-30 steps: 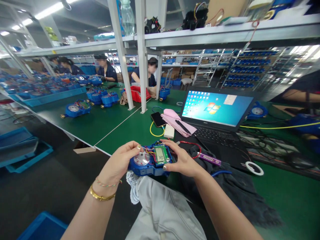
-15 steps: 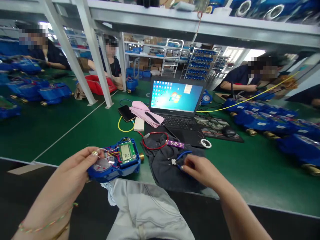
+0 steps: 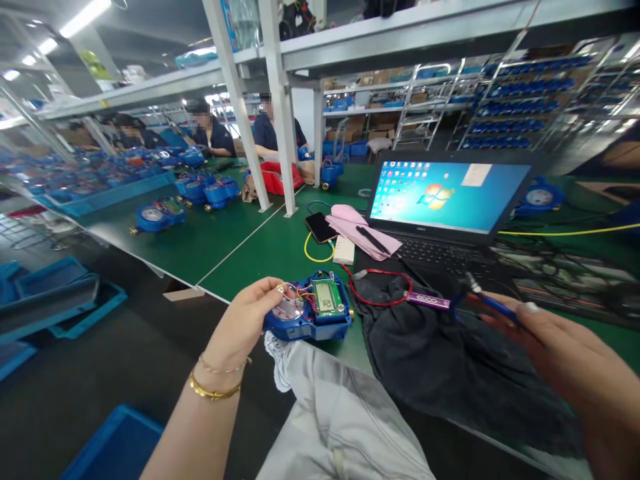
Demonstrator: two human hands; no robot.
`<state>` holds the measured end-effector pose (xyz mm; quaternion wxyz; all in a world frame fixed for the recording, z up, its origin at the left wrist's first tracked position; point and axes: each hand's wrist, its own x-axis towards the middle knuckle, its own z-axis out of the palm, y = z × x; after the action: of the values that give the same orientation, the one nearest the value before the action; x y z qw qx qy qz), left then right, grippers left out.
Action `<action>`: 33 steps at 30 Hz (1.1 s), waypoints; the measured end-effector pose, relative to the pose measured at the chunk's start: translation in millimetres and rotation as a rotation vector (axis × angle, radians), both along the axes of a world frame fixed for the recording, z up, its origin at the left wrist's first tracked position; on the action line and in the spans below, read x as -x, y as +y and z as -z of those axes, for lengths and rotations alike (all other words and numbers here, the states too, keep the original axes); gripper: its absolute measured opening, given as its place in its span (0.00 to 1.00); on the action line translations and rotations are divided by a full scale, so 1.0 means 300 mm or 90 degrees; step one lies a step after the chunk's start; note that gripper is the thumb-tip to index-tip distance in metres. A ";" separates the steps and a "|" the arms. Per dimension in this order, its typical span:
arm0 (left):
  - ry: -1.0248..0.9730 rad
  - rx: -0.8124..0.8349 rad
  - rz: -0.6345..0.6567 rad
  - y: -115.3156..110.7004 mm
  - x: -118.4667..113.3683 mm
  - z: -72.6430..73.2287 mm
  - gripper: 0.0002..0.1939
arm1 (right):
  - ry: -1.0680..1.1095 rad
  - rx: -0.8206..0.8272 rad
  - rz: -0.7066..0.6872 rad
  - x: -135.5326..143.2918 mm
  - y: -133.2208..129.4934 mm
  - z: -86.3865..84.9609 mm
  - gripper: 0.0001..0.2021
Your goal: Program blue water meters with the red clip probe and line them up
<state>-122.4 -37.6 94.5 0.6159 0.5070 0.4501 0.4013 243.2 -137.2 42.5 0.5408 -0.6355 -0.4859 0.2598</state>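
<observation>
A blue meter housing (image 3: 310, 328) with a green circuit board and small display lies near the bench's front edge. My left hand (image 3: 255, 310) is closed at its left side, fingers pinching thin wires above the round clear part. Off to the right, my right hand (image 3: 545, 327) holds blue-handled pliers (image 3: 495, 305), raised above a dark cloth (image 3: 440, 353), jaws pointing up and left. A purple strip (image 3: 429, 301) with a red cable (image 3: 380, 272) lies on the cloth, left of the pliers.
An open laptop (image 3: 450, 197) stands behind the cloth. Left of it are pink papers (image 3: 363, 230), a phone (image 3: 321, 227) and a white box (image 3: 344, 250). Metal posts, a red bin (image 3: 280, 179) and more blue meters stand farther back. Several people sit beyond.
The view has swung left. My right hand has lifted the pliers off the cloth and moved right; the white piece near their jaws no longer shows. My left hand stays at the housing.
</observation>
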 end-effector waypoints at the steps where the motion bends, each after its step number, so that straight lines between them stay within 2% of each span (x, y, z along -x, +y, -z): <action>1: 0.003 -0.001 0.003 0.000 0.000 0.001 0.15 | 0.108 -0.025 -0.026 0.034 -0.006 -0.005 0.19; 3: 0.007 0.000 0.001 0.001 -0.001 0.003 0.15 | 0.281 -0.043 -0.117 0.124 -0.018 -0.014 0.20; 6: 0.004 0.012 -0.006 0.002 -0.003 0.003 0.16 | 0.425 -0.049 -0.255 0.292 -0.026 -0.033 0.19; 9: -0.006 0.019 -0.005 0.002 -0.004 0.004 0.18 | 0.551 0.049 -0.418 0.463 -0.019 -0.060 0.20; 11: -0.011 0.012 -0.005 0.002 -0.003 0.005 0.18 | 0.639 0.139 -0.490 0.559 -0.007 -0.077 0.17; 14: -0.004 0.007 -0.001 0.001 0.001 0.008 0.18 | 0.681 0.226 -0.470 0.659 0.018 -0.092 0.20; 18: 0.001 0.003 0.004 0.001 0.001 0.004 0.19 | 0.641 0.244 -0.419 0.719 0.052 -0.090 0.24; 25: -0.004 0.021 -0.003 0.003 -0.006 -0.009 0.20 | 0.584 0.195 -0.378 0.757 0.082 -0.076 0.24; 33: -0.009 0.027 -0.001 0.005 -0.003 -0.005 0.22 | 0.556 0.210 -0.365 0.759 0.080 -0.079 0.24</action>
<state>-121.6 -36.2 95.8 0.6291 0.4910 0.4545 0.3956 15.4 -113.1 66.1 0.4932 -0.3871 -0.3230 0.7090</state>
